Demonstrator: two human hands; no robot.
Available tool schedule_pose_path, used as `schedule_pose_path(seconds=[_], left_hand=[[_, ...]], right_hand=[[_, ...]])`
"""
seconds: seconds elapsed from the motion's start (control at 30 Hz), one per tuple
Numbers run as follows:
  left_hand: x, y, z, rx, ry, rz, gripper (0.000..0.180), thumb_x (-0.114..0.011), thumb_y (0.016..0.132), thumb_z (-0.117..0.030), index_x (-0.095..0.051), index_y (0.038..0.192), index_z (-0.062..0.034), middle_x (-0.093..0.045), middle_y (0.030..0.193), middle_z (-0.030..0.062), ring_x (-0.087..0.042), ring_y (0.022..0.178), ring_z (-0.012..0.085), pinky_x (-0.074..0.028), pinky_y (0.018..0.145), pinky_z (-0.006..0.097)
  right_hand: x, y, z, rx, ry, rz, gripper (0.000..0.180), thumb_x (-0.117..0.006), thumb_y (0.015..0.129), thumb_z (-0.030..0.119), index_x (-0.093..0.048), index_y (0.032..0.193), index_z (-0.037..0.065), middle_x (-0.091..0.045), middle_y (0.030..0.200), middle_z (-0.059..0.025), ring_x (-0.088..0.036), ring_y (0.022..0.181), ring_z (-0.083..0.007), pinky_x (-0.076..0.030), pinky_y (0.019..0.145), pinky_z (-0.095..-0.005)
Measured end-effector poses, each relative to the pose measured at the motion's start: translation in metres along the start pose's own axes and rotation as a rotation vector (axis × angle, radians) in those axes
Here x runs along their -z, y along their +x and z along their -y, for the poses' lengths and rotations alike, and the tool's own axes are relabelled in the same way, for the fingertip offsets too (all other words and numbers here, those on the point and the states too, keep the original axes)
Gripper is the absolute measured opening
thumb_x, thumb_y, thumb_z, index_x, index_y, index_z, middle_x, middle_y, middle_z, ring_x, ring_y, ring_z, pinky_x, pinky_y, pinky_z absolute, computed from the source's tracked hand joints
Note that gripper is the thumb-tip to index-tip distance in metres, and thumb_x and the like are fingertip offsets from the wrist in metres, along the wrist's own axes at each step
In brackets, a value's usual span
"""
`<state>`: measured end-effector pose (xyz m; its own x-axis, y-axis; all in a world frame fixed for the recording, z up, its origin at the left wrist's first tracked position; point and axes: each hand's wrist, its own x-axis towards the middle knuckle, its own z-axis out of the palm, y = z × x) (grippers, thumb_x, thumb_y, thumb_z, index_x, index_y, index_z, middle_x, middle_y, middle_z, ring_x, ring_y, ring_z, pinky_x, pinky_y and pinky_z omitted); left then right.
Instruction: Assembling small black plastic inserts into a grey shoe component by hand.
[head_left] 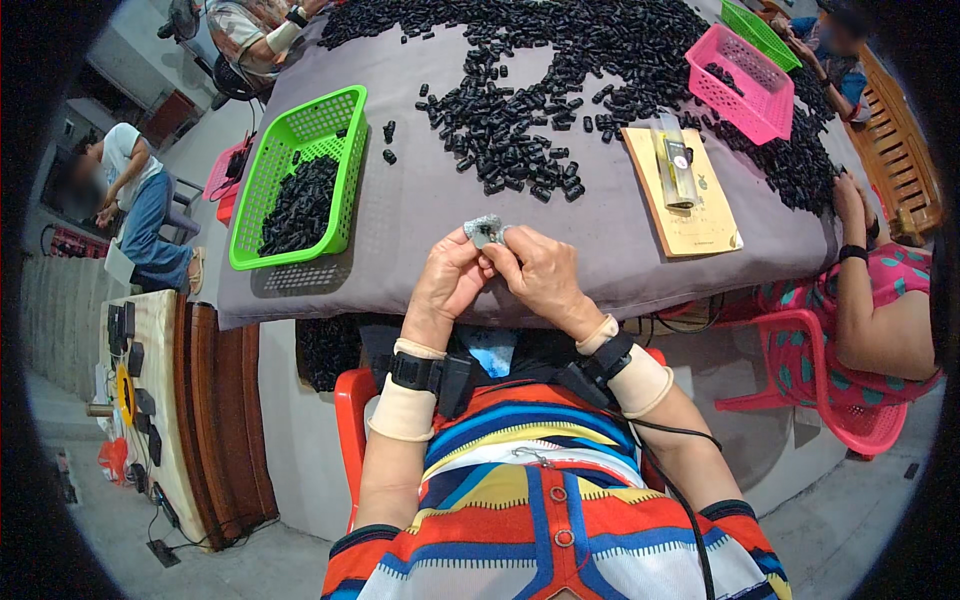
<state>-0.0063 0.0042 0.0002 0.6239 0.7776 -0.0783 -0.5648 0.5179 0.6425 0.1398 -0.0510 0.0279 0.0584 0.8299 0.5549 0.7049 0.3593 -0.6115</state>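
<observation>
Near the table's front edge, my left hand (450, 277) and my right hand (543, 280) meet, both with fingers closed on one small silvery-grey piece (484, 230). It has a crumpled look and a dark spot at its middle; its exact kind is too small to make out. The left fingers pinch its left side, while the right thumb and forefinger press its right side. A green plastic basket (350, 205) partly filled with small black ribbed cylindrical parts (300, 205) stands to the left of my hands. Beyond them lies a loose spread of the same black parts (510, 150).
A tan notepad (690, 225) with a clear narrow package (677, 175) on it lies to the right. Farther back stand a pink basket (765, 115) and another green basket (750, 30). Several other people sit around; one person's hand (852, 210) touches parts at the right edge.
</observation>
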Motion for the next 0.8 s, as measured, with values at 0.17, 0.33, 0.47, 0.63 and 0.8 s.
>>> schedule_pose_path(seconds=[0.17,0.33,0.47,0.63,0.8], left_hand=[[0.0002,0.0002,-0.0004,0.005,-0.011,0.012,0.022,-0.054,0.087,-0.006,-0.056,0.108,-0.0016,-0.062,0.094,0.0060,-0.058,0.076,0.0121,-0.048,0.063,0.024],[0.0001,-0.0002,-0.0008,0.008,-0.023,0.000,0.022,-0.054,0.087,-0.006,-0.057,0.109,-0.0018,-0.062,0.094,0.0060,-0.059,0.077,0.0121,-0.048,0.063,0.024],[0.0026,-0.0002,-0.0003,0.008,-0.020,0.011,0.022,-0.054,0.087,-0.006,-0.057,0.109,-0.0016,-0.062,0.095,0.0064,-0.060,0.077,0.0127,-0.049,0.063,0.024],[0.0009,-0.0011,-0.0005,-0.004,-0.045,0.032,0.023,-0.054,0.088,-0.007,-0.056,0.110,-0.0009,-0.063,0.095,0.0074,-0.060,0.078,0.0135,-0.050,0.063,0.024],[-0.0062,-0.0032,-0.0014,-0.005,-0.025,-0.050,0.018,-0.054,0.088,-0.004,-0.058,0.105,-0.0005,-0.062,0.090,0.0071,-0.056,0.071,0.0119,-0.047,0.062,0.024]], right_hand=[[-0.0014,-0.0007,-0.0006,0.025,-0.003,-0.039,0.026,-0.061,0.084,0.029,-0.054,0.069,0.010,-0.055,0.065,-0.0083,-0.057,0.054,-0.0297,-0.043,0.044,-0.0387],[0.0016,-0.0015,-0.0049,0.055,0.015,0.002,0.026,-0.061,0.084,0.029,-0.053,0.068,0.009,-0.054,0.064,-0.0085,-0.056,0.053,-0.0299,-0.042,0.044,-0.0390],[0.0023,-0.0004,-0.0037,0.053,0.029,0.006,0.027,-0.060,0.084,0.029,-0.053,0.068,0.009,-0.054,0.063,-0.0089,-0.056,0.054,-0.0305,-0.042,0.044,-0.0391],[0.0020,-0.0005,-0.0038,0.045,0.033,0.008,0.027,-0.060,0.084,0.028,-0.053,0.068,0.008,-0.054,0.063,-0.0092,-0.056,0.054,-0.0308,-0.042,0.044,-0.0396],[0.0031,-0.0004,-0.0006,0.017,0.041,0.022,0.026,-0.060,0.084,0.028,-0.054,0.069,0.008,-0.055,0.064,-0.0092,-0.056,0.055,-0.0309,-0.042,0.045,-0.0398]])
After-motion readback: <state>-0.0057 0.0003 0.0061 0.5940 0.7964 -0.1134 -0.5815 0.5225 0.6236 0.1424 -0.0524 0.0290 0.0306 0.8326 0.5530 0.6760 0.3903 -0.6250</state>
